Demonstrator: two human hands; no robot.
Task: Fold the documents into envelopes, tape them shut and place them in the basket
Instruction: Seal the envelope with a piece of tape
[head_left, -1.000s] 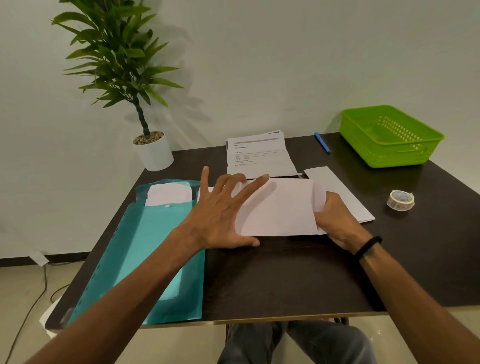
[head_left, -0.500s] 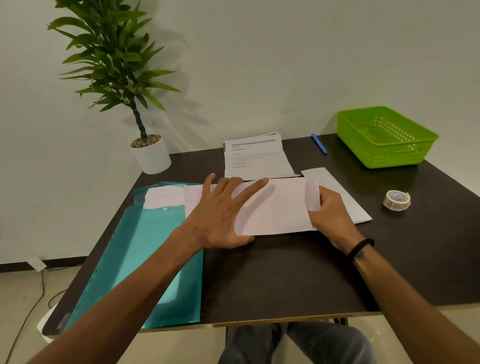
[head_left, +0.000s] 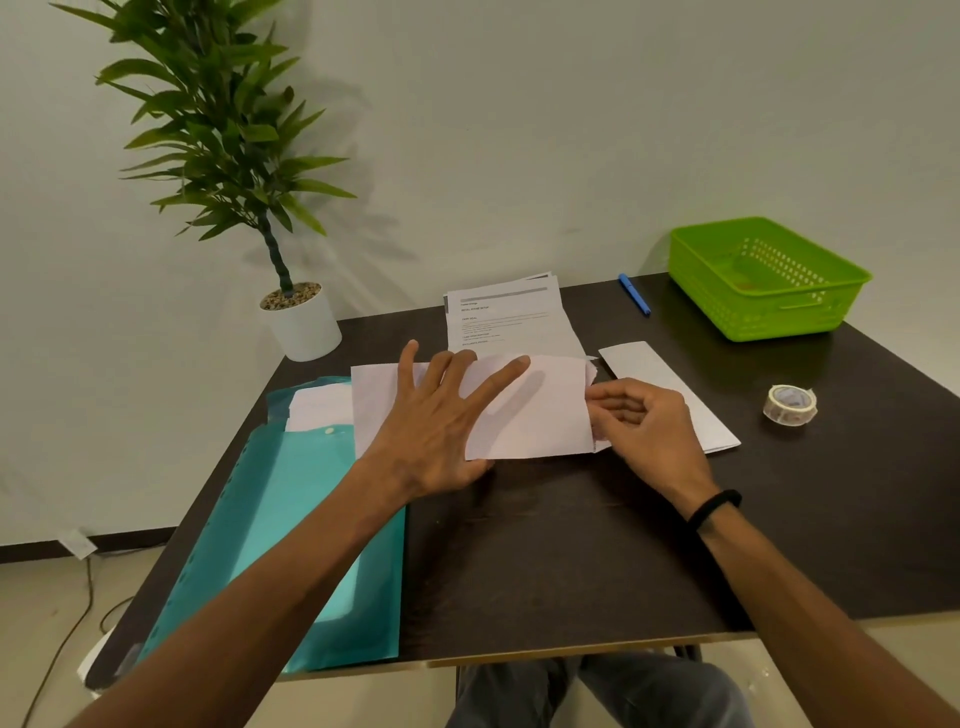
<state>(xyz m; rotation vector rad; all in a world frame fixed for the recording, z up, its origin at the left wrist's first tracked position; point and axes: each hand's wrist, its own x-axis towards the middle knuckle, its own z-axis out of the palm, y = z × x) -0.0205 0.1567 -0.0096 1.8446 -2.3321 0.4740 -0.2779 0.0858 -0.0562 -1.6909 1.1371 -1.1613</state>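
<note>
A white envelope (head_left: 535, 410) lies flat in the middle of the dark table (head_left: 571, 545). My left hand (head_left: 441, 421) presses on it with fingers spread. My right hand (head_left: 644, 426) pinches the flap and paper edge at the envelope's right end. A printed document stack (head_left: 506, 319) lies just behind it. Another folded white paper (head_left: 670, 395) lies to the right, partly under my right hand. A roll of clear tape (head_left: 789, 405) sits further right. The green basket (head_left: 769, 280) stands at the far right corner.
A teal plastic folder (head_left: 291, 519) with white sheets on it covers the table's left side. A potted plant (head_left: 301, 322) stands at the back left corner. A blue pen (head_left: 634, 294) lies near the basket. My knees show below the front edge.
The envelope has slid left, over the folder's edge. My right hand has turned from flat on the right end to pinching it with curled fingers. My left hand stays pressed on the envelope.
</note>
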